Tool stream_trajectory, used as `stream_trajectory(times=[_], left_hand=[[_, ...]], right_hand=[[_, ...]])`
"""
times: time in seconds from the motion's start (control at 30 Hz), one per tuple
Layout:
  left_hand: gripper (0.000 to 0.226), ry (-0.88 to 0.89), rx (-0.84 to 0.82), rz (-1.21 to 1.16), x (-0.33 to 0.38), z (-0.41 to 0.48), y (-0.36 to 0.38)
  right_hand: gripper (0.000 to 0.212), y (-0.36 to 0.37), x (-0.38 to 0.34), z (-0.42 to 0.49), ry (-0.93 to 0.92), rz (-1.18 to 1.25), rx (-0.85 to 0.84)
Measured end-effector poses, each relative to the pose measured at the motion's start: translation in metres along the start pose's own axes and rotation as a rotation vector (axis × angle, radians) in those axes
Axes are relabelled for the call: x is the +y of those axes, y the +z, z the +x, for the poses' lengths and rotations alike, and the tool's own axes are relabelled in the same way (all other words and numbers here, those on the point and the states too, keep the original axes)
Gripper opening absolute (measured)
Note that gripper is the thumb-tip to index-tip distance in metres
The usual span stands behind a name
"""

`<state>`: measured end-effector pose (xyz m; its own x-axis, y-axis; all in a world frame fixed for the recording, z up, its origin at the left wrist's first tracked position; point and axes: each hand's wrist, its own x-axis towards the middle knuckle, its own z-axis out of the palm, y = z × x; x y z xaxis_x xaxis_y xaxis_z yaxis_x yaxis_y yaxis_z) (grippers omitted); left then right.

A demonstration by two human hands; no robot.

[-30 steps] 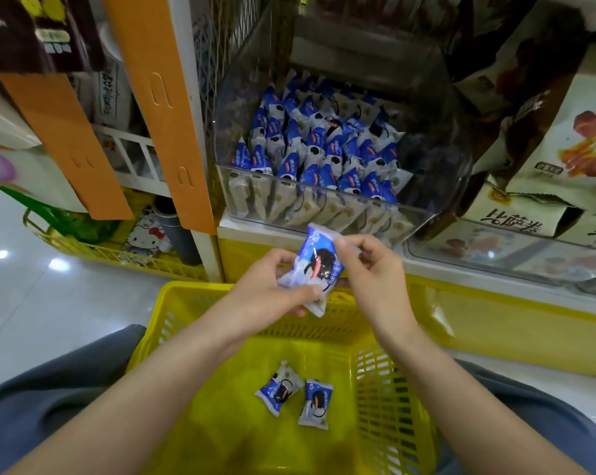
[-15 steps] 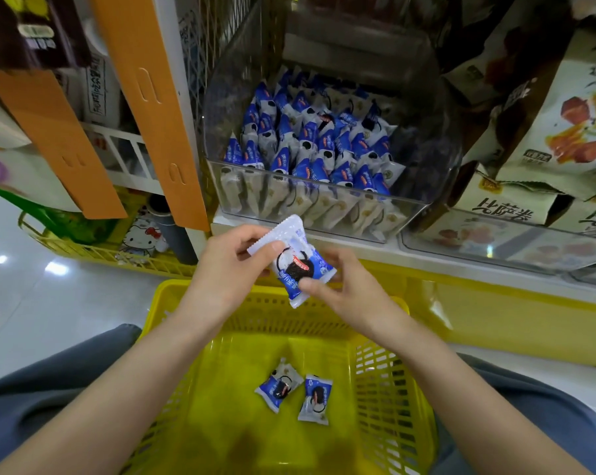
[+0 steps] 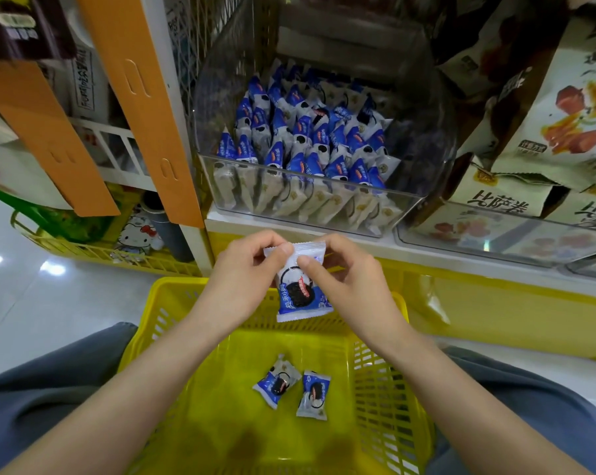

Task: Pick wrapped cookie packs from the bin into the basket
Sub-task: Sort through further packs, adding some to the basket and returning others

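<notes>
1. Over the far rim of the yellow basket (image 3: 173, 293), the left hand (image 3: 242, 269) pinches the top seam of one cookie pack (image 3: 301, 293). The hold is small and the wrapper looks slick, so it could slip.
2. The right hand (image 3: 341, 272) pinches the same seam, with both hands close together. Pulling them apart could tear the wrapper.
3. The pack hangs about over the rim, so if dropped here it may bounce outside. Two packs (image 3: 276, 383) lie on the basket floor, and the bin (image 3: 307, 207) stands beyond.

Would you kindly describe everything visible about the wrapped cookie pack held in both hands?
The blue-and-white glossy plastic cookie pack shows a dark sandwich cookie printed on its front, with crimped, serrated seals at top and bottom. It looks sealed and slightly puffy. It hangs nearly upright, printed face toward the camera, over the far side of the yellow plastic mesh basket. The left hand pinches its top-left corner, and the right hand pinches its upper edge.
</notes>
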<state>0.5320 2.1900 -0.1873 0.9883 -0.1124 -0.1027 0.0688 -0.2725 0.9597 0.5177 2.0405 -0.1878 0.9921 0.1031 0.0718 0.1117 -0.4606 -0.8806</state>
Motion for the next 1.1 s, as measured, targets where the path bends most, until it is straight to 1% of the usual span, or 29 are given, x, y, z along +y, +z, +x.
stream_trajectory(times=[0.07, 0.13, 0.2, 0.27, 0.3, 0.33, 0.4, 0.43, 0.5, 0.53, 0.6, 0.67, 0.73, 0.8, 0.83, 0.9, 0.93, 0.97, 1.03, 1.07, 1.1], left_hand=[[0.019, -0.005, 0.004, 0.006, 0.001, 0.000, 0.001], [0.019, -0.011, -0.001, -0.001, 0.002, 0.001, 0.001], [0.016, -0.004, 0.003, -0.018, 0.003, 0.001, 0.001], [0.013, -0.009, 0.039, 0.010, 0.001, 0.002, 0.002], [0.011, -0.047, 0.056, 0.022, -0.001, 0.002, 0.002], [0.012, -0.128, 0.052, -0.001, -0.002, 0.002, 0.001], [0.031, -0.389, -0.057, -0.163, 0.000, 0.004, -0.001], [0.042, -0.492, -0.137, -0.247, 0.002, 0.004, -0.003], [0.051, -0.573, -0.226, -0.370, 0.003, 0.003, -0.006], [0.049, -0.578, -0.223, -0.431, 0.003, 0.002, -0.007], [0.037, -0.549, -0.160, -0.551, 0.005, 0.001, -0.006], [0.021, -0.476, -0.089, -0.581, 0.004, 0.000, -0.004], [0.021, -0.430, -0.038, -0.565, 0.004, -0.001, -0.003], [0.022, -0.382, 0.005, -0.529, 0.003, -0.003, -0.002], [0.022, -0.356, 0.034, -0.505, 0.004, -0.003, -0.002], [0.022, -0.312, 0.083, -0.487, 0.005, -0.002, -0.002], [0.022, -0.289, 0.078, -0.483, 0.005, -0.002, -0.002], [0.022, -0.263, 0.053, -0.472, 0.005, -0.003, -0.001], [0.021, -0.200, -0.012, -0.434, 0.004, -0.005, 0.002], [0.022, -0.161, -0.023, -0.393, 0.003, -0.006, 0.003], [0.022, -0.108, -0.007, -0.315, 0.002, -0.007, 0.005]], right_hand=[[0.012, -0.001, 0.000, -0.002, -0.072, -0.108, 0.034], [0.012, 0.000, -0.001, -0.003, -0.123, -0.160, 0.056], [0.014, 0.000, -0.001, -0.004, -0.131, -0.196, 0.086], [0.014, -0.001, -0.001, -0.003, -0.112, -0.208, 0.155], [0.013, -0.003, -0.002, -0.002, -0.098, -0.188, 0.194], [0.012, -0.004, -0.002, -0.002, -0.084, -0.152, 0.226], [0.010, -0.007, -0.003, -0.001, -0.081, -0.071, 0.252], [0.009, -0.007, -0.003, -0.001, -0.109, -0.057, 0.241], [0.007, -0.007, -0.002, -0.003, -0.224, -0.086, 0.172], [0.007, -0.006, -0.001, -0.004, -0.293, -0.119, 0.126], [0.006, -0.004, 0.002, -0.006, -0.417, -0.211, 0.028], [0.008, -0.004, 0.004, -0.007, -0.499, -0.299, -0.057], [0.015, -0.005, 0.004, -0.007, -0.537, -0.333, -0.124], [0.028, -0.004, 0.002, -0.009, -0.475, -0.316, -0.114], [0.034, -0.003, -0.001, -0.010, -0.397, -0.269, -0.059], [0.039, 0.000, -0.005, -0.010, -0.187, -0.102, 0.098], [0.038, 0.000, -0.007, -0.009, -0.063, -0.004, 0.143], [0.036, 0.000, -0.008, -0.007, 0.065, 0.102, 0.130], [0.030, 0.000, -0.006, -0.004, 0.280, 0.353, -0.022], [0.029, 0.000, -0.006, -0.005, 0.356, 0.476, -0.089], [0.031, 0.001, -0.006, -0.005, 0.394, 0.569, -0.126]])
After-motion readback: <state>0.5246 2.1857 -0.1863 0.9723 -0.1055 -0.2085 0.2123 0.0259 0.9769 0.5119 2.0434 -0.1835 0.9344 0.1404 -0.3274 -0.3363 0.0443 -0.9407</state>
